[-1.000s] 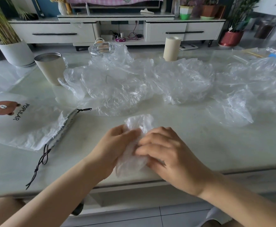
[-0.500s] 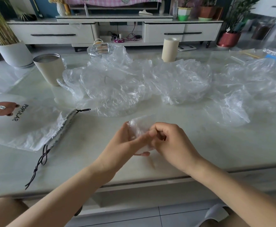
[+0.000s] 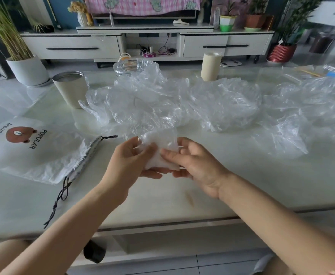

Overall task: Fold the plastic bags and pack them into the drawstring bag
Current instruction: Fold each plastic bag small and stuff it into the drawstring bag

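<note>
Folded bag (image 3: 159,153) was held up between both hands over the near part of the table (image 3: 162,207); whether it touched the top could not be told. The left hand (image 3: 129,165) gripped its left side, thumb on the front and fingers curled behind and under it. The right hand (image 3: 196,167) pinched its right edge, thumb lying across the front and fingers bent behind.

Left of the hands, the drawstring bag (image 3: 33,153) lay flat on the table, its gathered mouth turned toward the hands and its black cord (image 3: 61,197) trailing to the near edge.

Beyond the hands, loose bags (image 3: 142,108) lay crumpled across the middle of the table, the nearest heap just behind the folded bag and the rest spreading to the right. Farther back stood a cup (image 3: 71,88) at left, a glass dish (image 3: 131,66) behind the heap, and a beige roll (image 3: 210,65). Past the table, a white cabinet (image 3: 73,46) ran along the wall.
</note>
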Demonstrator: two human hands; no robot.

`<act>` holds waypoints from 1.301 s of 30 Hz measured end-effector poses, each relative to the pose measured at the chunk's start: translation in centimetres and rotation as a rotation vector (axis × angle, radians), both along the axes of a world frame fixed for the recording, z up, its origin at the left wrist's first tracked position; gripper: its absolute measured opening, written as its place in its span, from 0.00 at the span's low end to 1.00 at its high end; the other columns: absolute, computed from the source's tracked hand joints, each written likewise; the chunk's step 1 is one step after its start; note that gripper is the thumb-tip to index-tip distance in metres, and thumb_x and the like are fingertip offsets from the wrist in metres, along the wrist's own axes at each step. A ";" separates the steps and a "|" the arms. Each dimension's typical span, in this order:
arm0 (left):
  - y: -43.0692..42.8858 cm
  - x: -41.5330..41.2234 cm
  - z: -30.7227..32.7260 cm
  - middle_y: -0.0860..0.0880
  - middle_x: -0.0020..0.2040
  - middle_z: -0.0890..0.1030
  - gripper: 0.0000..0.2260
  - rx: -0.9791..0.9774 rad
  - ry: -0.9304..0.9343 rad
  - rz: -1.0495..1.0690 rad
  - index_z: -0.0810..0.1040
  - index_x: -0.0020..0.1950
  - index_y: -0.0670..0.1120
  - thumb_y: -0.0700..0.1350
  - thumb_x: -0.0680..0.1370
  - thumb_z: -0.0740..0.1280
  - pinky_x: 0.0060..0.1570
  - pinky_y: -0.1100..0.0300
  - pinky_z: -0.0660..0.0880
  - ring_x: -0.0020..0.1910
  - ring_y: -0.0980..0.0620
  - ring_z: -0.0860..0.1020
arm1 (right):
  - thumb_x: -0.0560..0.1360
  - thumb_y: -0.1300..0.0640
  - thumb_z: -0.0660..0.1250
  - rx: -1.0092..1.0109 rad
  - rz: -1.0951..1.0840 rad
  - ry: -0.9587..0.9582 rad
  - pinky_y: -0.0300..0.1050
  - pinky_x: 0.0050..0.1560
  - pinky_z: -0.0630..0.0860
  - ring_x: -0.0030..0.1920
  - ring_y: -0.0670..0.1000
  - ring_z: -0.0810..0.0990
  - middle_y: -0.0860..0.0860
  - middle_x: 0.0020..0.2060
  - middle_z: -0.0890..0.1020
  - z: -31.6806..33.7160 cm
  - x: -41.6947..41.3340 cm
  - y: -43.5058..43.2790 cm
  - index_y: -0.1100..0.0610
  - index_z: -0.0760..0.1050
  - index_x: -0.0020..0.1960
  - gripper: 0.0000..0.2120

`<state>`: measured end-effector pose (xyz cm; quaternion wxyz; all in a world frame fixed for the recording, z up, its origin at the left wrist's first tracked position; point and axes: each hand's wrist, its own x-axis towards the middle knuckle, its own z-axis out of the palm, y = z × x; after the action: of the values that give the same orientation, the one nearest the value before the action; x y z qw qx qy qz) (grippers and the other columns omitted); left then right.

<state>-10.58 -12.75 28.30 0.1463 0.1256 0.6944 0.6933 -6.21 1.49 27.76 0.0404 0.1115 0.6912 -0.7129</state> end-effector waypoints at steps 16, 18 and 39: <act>-4.4 -2.0 0.0 0.49 0.36 0.82 0.20 0.021 -0.049 0.138 0.73 0.29 0.44 0.26 0.75 0.55 0.24 0.68 0.71 0.23 0.53 0.75 | 0.73 0.66 0.59 0.012 -0.038 0.075 0.43 0.44 0.74 0.42 0.53 0.78 0.57 0.41 0.82 0.2 -4.2 -4.3 0.55 0.77 0.33 0.14; -5.0 -2.3 -0.2 0.53 0.35 0.83 0.25 -0.047 0.042 0.117 0.73 0.23 0.48 0.25 0.74 0.55 0.25 0.68 0.70 0.23 0.54 0.75 | 0.76 0.61 0.56 -0.061 0.000 0.038 0.44 0.44 0.74 0.43 0.51 0.78 0.54 0.42 0.82 0.3 -4.5 -4.3 0.56 0.78 0.37 0.14; -7.8 -3.0 -0.6 0.45 0.38 0.82 0.07 0.005 -0.135 0.075 0.80 0.39 0.41 0.33 0.73 0.65 0.41 0.61 0.78 0.39 0.50 0.80 | 0.73 0.61 0.69 0.334 0.277 0.209 0.36 0.53 0.70 0.46 0.42 0.76 0.48 0.47 0.79 -0.5 -3.2 -5.7 0.59 0.81 0.44 0.03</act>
<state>-13.61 -20.59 27.70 0.1662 0.0529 0.6854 0.7070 -9.36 -4.23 27.23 0.0473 -0.0536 0.8087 -0.5838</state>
